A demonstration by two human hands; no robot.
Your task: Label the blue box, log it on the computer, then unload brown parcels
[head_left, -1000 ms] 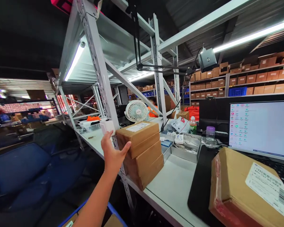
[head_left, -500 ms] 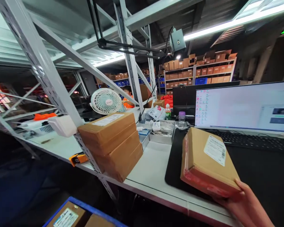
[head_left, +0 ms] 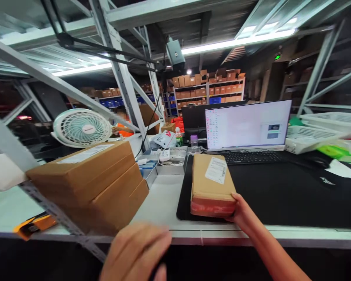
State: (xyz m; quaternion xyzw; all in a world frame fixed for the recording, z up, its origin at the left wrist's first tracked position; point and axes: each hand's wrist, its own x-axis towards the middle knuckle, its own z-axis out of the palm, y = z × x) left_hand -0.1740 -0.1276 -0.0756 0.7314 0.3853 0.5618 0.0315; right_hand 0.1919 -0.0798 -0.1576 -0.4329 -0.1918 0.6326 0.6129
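A cardboard box (head_left: 204, 187) with a white label (head_left: 216, 170) and red tape along its front side is at the left end of the black desk mat (head_left: 275, 195). My right hand (head_left: 238, 210) grips its near right corner, thumb on the top and the other fingers underneath. My left hand (head_left: 137, 249) is raised in front of the table edge, close to the camera and blurred. Its fingers are bent, and I cannot tell if anything is in them. Left of the mat stands a stack of brown cardboard boxes (head_left: 105, 187), nearest to my left hand.
Behind the box are a monitor (head_left: 248, 125), a keyboard (head_left: 251, 157) and a purple-capped bottle (head_left: 194, 144). A small tray (head_left: 171, 169) holds cables. Metal rack posts (head_left: 117, 66) and a fan (head_left: 82, 128) stand left. White baskets (head_left: 310, 138) sit right. A person (head_left: 123, 121) is behind the rack.
My view has turned right. The labelled box now sits lower and straighter on the mat, still in my right hand. My left hand has come into view at the bottom.
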